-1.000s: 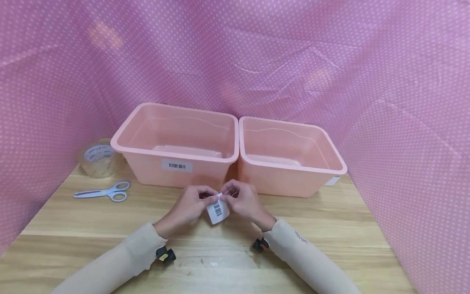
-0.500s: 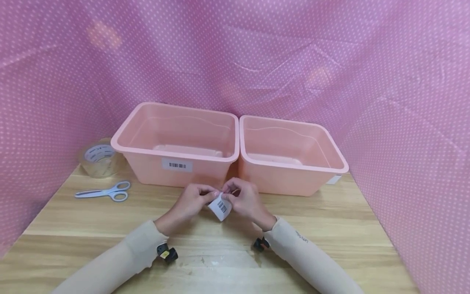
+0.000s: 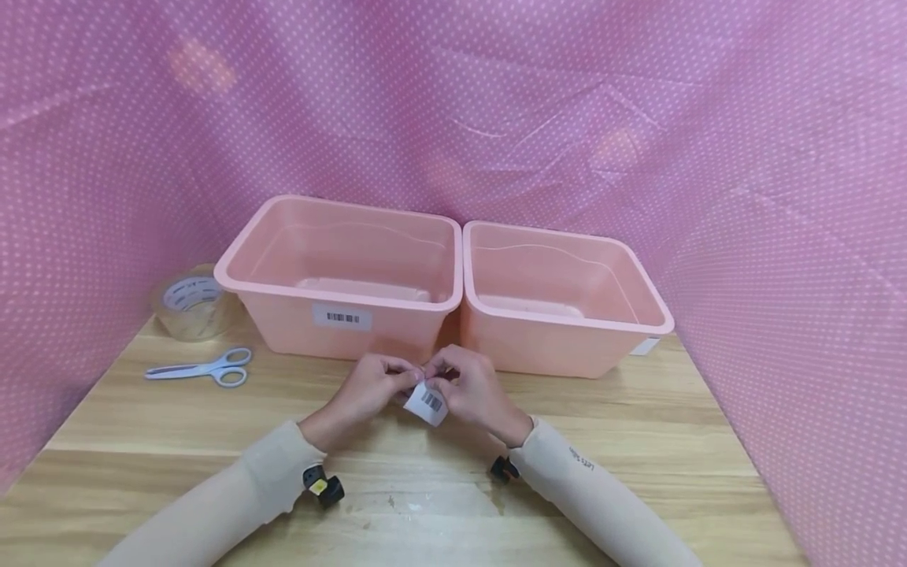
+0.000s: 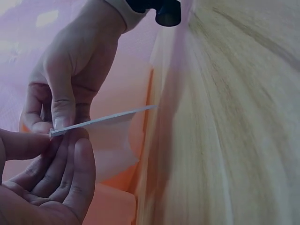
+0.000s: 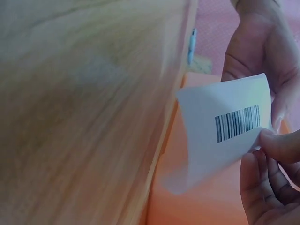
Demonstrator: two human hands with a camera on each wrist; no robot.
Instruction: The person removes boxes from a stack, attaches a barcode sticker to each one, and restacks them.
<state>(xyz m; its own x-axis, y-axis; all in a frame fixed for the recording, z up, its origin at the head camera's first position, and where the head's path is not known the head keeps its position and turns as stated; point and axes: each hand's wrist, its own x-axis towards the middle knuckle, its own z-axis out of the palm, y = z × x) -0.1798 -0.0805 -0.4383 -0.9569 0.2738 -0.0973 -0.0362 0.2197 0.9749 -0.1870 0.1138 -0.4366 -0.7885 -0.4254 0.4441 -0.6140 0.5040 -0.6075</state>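
Note:
Between my hands, in front of the two pink bins, is a small white barcode label (image 3: pixel 427 403), bent and hanging down from the fingertips. My left hand (image 3: pixel 370 387) pinches its upper edge from the left. From the right, my right hand (image 3: pixel 473 386) pinches the same edge, thumb on the printed face, as the right wrist view shows of the label (image 5: pixel 206 108). Seen edge-on in the left wrist view, the label (image 4: pixel 112 117) runs out from where both sets of fingertips meet. Whether its backing is separating is hard to tell.
The left pink bin (image 3: pixel 298 327) bears a barcode label (image 3: pixel 343 317) on its front. Beside it stands the right pink bin (image 3: pixel 546 350), with a white tag (image 3: pixel 645 346) at its right end. A clear tape roll (image 3: pixel 190 309) and light-blue scissors (image 3: pixel 205 368) lie at left.
The label has turned slightly between the fingertips, its lower end swinging to the right. Both hands stay in nearly the same place, with only small finger movements.

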